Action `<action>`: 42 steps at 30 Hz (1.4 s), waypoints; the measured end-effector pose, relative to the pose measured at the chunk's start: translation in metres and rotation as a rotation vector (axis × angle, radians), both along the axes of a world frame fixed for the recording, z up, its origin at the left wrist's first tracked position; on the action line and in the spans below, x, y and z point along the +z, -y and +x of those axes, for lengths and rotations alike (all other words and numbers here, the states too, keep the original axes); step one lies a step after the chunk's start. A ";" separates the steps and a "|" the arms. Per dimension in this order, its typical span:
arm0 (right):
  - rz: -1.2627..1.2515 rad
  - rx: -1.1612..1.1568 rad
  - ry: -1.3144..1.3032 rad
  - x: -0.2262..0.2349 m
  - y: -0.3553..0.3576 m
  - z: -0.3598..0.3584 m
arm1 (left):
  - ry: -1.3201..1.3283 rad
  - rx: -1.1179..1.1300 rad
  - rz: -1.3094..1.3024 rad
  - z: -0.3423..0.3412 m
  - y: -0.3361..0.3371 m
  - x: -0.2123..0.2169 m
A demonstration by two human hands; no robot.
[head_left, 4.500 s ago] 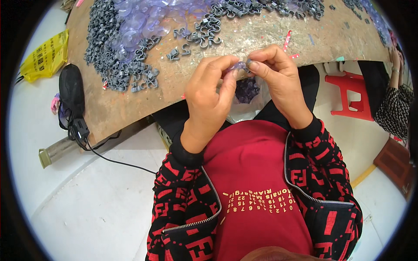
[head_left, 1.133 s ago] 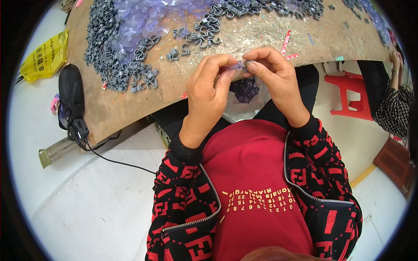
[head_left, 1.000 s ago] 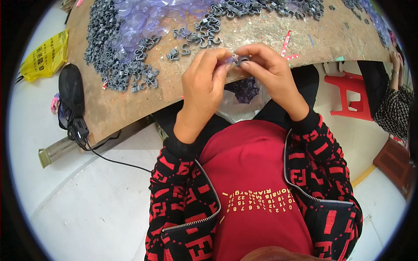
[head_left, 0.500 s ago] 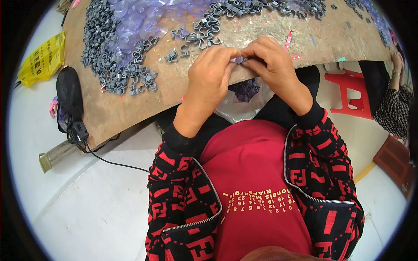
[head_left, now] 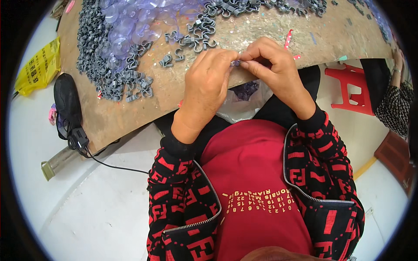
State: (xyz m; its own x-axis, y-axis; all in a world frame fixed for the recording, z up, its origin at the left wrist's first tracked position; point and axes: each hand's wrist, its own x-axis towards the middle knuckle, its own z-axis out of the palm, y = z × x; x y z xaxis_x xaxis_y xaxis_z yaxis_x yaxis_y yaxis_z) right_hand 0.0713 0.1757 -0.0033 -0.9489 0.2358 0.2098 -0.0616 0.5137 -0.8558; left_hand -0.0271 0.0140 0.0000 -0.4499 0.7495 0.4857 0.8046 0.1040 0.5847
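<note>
Over the table's front edge, my left hand (head_left: 207, 80) and my right hand (head_left: 275, 65) meet fingertip to fingertip. Pinched between them is a small translucent purple suction cup (head_left: 235, 63), mostly covered by my fingers; whether a clip is joined to it I cannot tell. Beyond my hands spreads a heap of grey plastic clips (head_left: 93, 52), with a few loose ones (head_left: 179, 55) nearest my left hand. Translucent purple suction cups (head_left: 130, 26) lie piled among the clips. Below my hands, between my legs, an open whitish bag (head_left: 237, 114) holds dark purple pieces (head_left: 246, 90).
The worn wooden table (head_left: 130, 111) curves around me. Red spotted strips (head_left: 288, 39) lie on it to the right. At left are a black pouch (head_left: 68, 98) with a cable and a yellow bag (head_left: 39, 67). A red stool (head_left: 348, 87) and another person's sleeve (head_left: 394, 108) are at right.
The view has shifted slightly, so the table and heaps sit a little further left. Both hands keep their pinch on the suction cup, with fingers slightly readjusted.
</note>
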 end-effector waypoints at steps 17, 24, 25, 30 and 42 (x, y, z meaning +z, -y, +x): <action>-0.017 0.044 -0.018 0.006 -0.002 -0.004 | 0.151 0.068 0.030 0.004 -0.001 -0.005; -0.076 0.058 0.084 0.009 -0.004 -0.004 | 0.148 0.020 -0.008 -0.001 -0.004 -0.003; -0.067 0.065 0.091 0.009 -0.004 -0.005 | 0.128 0.027 -0.012 -0.001 -0.004 -0.004; -0.053 0.077 0.114 0.009 -0.006 -0.006 | 0.126 0.033 -0.013 -0.001 -0.004 -0.003; 0.093 0.098 0.024 0.008 -0.007 -0.008 | 0.003 0.060 -0.152 0.003 -0.010 0.010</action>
State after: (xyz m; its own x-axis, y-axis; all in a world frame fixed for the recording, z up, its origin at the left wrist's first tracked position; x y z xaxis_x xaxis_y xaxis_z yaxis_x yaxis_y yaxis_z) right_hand 0.0634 0.1828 0.0043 -0.9715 0.1222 0.2032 -0.0952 0.5838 -0.8063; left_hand -0.0246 0.0243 0.0097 -0.4971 0.7860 0.3676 0.7927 0.2390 0.5609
